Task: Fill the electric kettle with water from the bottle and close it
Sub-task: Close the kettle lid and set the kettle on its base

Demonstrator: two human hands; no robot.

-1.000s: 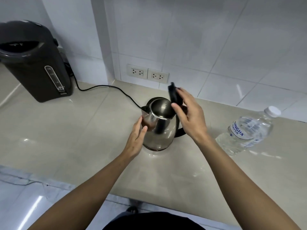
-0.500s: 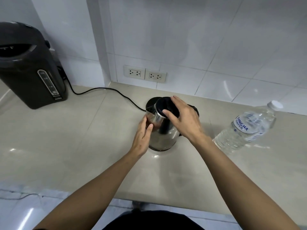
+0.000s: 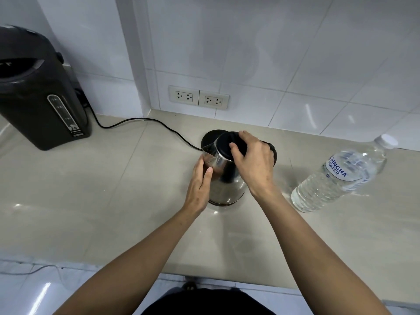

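Beneath the right grip (image 3: 253,162), curled round the black plastic lid (image 3: 227,144), the polished steel electric kettle (image 3: 227,178) stands, with the left grip (image 3: 198,185) spread flat against its side.

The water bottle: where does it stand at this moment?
Head view: the water bottle stands capped at the right of the counter, beside the electric kettle.

The pale stone countertop (image 3: 113,189) carried a dark hot-water dispenser (image 3: 41,96) at far left, and a black cord (image 3: 145,120) ran from behind it toward the middle. There stood a steel electric kettle (image 3: 225,183), seemingly just before its round black base (image 3: 211,136). A capped Singha water bottle (image 3: 341,176) stood to the right.
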